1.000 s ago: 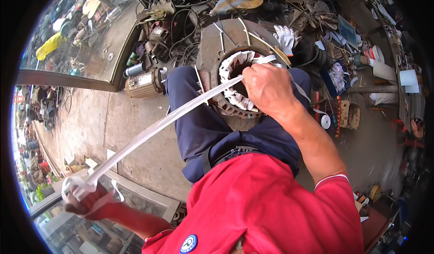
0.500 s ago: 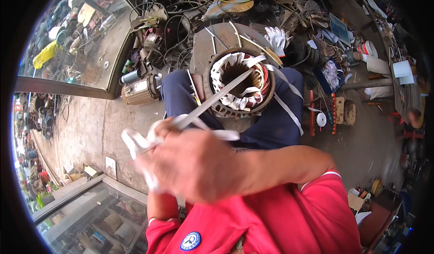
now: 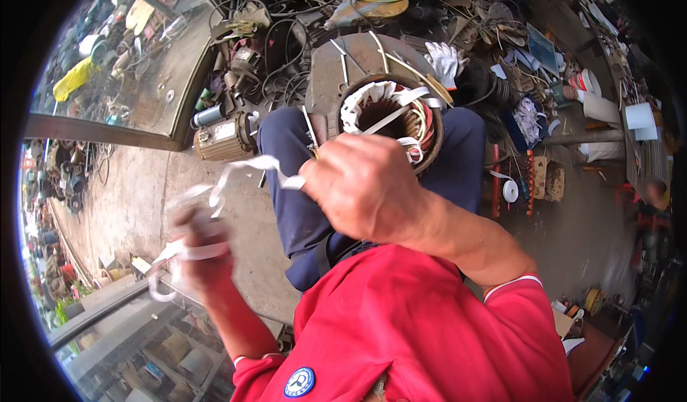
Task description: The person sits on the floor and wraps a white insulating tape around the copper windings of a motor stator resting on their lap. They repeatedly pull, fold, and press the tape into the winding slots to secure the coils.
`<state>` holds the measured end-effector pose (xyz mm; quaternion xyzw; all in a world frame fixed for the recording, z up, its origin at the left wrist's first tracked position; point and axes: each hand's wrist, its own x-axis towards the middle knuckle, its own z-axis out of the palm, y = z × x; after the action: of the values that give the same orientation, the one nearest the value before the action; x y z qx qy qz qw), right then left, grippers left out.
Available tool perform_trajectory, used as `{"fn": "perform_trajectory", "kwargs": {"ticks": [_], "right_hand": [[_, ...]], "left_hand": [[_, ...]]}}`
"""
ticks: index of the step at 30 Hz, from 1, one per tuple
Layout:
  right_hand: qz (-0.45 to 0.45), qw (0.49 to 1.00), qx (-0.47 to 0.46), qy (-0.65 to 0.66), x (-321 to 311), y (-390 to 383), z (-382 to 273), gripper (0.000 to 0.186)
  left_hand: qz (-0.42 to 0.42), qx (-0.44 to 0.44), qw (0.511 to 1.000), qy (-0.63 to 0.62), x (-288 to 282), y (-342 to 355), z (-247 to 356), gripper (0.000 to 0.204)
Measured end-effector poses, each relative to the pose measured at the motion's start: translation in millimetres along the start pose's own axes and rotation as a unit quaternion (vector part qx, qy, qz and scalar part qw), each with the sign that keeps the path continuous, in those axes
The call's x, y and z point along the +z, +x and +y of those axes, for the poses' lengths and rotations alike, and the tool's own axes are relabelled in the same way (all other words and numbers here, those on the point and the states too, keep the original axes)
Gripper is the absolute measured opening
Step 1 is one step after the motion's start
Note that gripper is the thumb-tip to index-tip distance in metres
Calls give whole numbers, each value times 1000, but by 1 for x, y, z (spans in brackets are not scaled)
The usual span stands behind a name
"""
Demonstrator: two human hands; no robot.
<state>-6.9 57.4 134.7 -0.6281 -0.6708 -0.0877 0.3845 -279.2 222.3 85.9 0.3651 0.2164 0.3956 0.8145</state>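
Note:
A motor stator (image 3: 413,121) stands between my knees, its coil ends partly wrapped in white tape, with red and pale parts showing on the right side. My right hand (image 3: 368,182) is closed in front of the near left rim, gripping white fabric tape (image 3: 266,162). One taut strip crosses the stator opening to this hand. From its fingers the slack tape runs left in a wavy curve to my left hand (image 3: 204,241). That hand is blurred, with tape lying across it and a loop hanging below. The right hand hides the stator's near left part.
Behind the stator is a round metal stand (image 3: 365,53) with thin sticks on it. White work gloves (image 3: 445,62) lie to its right. A small motor (image 3: 223,137) rests on the floor at left, and a white tape roll (image 3: 509,190) at right. Cables and parts crowd the far side.
My hands were close together at lower left; now they are apart. The right hand has moved up and right to the stator, the left slightly left. Slack tape now spans between them.

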Motion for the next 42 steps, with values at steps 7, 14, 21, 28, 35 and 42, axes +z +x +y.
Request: {"fn": "perform_trajectory", "kwargs": {"ticks": [7, 14, 21, 28, 35, 42], "right_hand": [[-19, 985, -20, 171, -12, -5, -47, 15], [-83, 969, 219, -80, -63, -11, 95, 26], [-192, 958, 179, -112, -76, -30, 146, 16], [-219, 960, 171, -31, -82, -29, 145, 17], [-194, 919, 327, 106, -91, -34, 143, 18], [-143, 945, 277, 92, -78, -42, 161, 13]], "left_hand": [[-182, -159, 960, 141, 104, 9, -113, 28], [-135, -77, 977, 144, 88, 0, -94, 29], [50, 73, 994, 64, -19, -36, 9, 41], [244, 141, 958, -50, -195, -68, 120, 29], [246, 121, 955, -115, -236, -48, 117, 30], [261, 114, 958, -12, -229, -47, 166, 32]]}}
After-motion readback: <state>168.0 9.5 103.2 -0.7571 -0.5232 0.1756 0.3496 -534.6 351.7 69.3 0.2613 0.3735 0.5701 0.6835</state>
